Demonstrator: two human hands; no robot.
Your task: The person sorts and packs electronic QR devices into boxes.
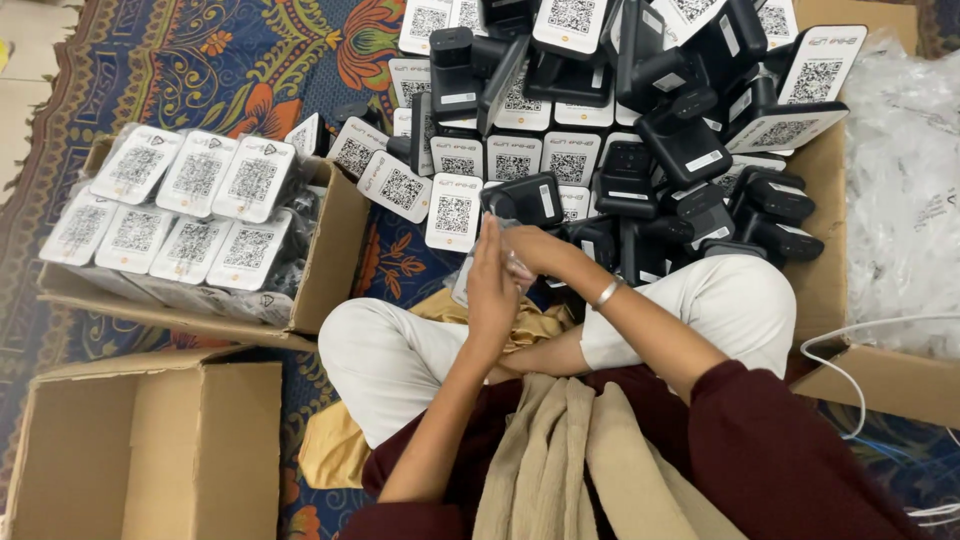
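Note:
I sit cross-legged on a patterned rug. My left hand (491, 285) and my right hand (535, 250) meet above my knees, both on a small clear plastic bag (463, 283) that hangs between them. Just beyond my fingers lies a black device with a white coded front panel (527, 198), at the near edge of a big heap of the same black devices (640, 110). My right wrist wears a silver bangle (606, 293). What is inside the bag is hidden by my hands.
A cardboard box (325, 265) on the left holds rows of bagged devices with white fronts. An empty cardboard box (150, 450) stands at the lower left. Clear plastic bags (905, 180) pile up on the right, beside a white cable (850, 370).

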